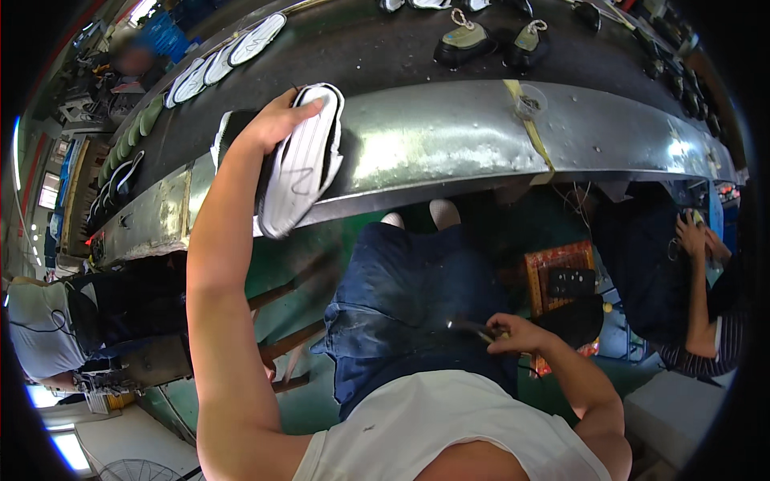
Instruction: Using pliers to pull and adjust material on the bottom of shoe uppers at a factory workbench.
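My left hand is closed around one end of a white shoe, held at the near edge of the metal-rimmed workbench. The shoe's pale, flat face is toward me and carries a thin scribbled line; a dark gap shows along its right side. Over my lap, my right hand grips a slim tool with a shiny tip. Its exact kind cannot be made out. Partly behind my left forearm lies another dark and white piece.
Along the dark belt lie white shoes and green shoe pieces at left. Green-and-black shoes stand farther back. A small clear cup sits on the metal rim. Co-workers sit on both sides; an orange-red crate is at right.
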`<state>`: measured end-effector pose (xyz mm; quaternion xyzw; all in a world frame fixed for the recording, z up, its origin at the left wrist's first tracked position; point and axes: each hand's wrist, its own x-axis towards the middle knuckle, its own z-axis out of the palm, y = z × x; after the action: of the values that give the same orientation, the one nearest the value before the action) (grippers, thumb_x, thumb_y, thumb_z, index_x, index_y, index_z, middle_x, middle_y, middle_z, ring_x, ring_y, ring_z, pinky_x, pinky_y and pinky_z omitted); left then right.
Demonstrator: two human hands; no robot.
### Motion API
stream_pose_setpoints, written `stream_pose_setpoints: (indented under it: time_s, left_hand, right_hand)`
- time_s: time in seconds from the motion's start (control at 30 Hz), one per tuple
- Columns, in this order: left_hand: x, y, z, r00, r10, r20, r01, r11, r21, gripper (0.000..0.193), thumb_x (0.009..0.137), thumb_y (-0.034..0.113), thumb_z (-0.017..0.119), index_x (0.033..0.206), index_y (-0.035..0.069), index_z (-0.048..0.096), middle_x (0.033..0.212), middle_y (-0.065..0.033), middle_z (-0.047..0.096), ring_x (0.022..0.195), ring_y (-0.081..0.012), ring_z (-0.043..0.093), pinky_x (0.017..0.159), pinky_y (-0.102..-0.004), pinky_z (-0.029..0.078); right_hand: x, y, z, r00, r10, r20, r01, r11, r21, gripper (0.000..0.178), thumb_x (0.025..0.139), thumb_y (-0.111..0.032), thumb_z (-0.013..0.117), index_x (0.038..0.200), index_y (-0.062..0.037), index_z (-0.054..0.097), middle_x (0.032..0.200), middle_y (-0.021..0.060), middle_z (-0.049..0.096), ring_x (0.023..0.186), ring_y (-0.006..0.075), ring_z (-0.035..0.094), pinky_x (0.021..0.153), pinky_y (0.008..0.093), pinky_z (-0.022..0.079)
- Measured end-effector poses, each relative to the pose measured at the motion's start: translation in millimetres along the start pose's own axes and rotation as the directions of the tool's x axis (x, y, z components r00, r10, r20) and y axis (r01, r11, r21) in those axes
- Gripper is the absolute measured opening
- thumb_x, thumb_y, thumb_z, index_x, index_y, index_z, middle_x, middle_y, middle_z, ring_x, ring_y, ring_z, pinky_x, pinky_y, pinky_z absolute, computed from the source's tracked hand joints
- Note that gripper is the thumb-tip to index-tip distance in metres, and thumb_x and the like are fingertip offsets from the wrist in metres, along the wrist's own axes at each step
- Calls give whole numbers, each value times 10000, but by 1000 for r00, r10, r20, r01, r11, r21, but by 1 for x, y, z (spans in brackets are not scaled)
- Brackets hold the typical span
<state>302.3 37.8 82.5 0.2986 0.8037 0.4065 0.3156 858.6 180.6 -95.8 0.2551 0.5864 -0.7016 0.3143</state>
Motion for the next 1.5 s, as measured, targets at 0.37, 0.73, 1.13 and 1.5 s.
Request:
stream_pose_setpoints:
  time_s: [0.37,0.73,1.13,1.5]
  left_hand:
    - [-214,-132,281,948,302,-98,-283,666,-690,1042,870,-7,758,1647,155,83,1414,-103,487,1253,-181,511,1105,-330,373]
    - [-224,-141,278,969,247,-3,-198,768,-609,486,1056,264,574,1495,139,408,1275,-53,578,1213,-160,499,1083,-326,388]
    - [-201,-162,270,965,258,42,-169,740,-651,436,1018,188,636,1429,106,513,1282,-35,591,1204,-144,531,1062,-306,422]
    - [-204,-142,286,988,143,-60,-153,823,-548,436,971,159,671,1382,82,552,1192,-46,636,1075,-119,595,957,-280,485]
  right_hand:
    - [-19,-36,53,910,-303,-283,306,951,-35,270,998,-231,617,1111,14,618,869,60,678,747,144,654,715,339,540]
    - [10,-56,77,914,-400,-73,387,911,-141,273,1004,-195,593,1180,10,632,869,73,665,791,124,609,737,302,501]
    - [47,-54,69,747,-635,-196,376,647,-664,273,1004,-231,603,961,36,566,812,255,650,738,450,637,673,477,507]
    - [-7,-86,53,954,-279,-113,149,763,-629,200,960,-136,613,1068,27,572,854,191,675,766,332,685,715,407,533]
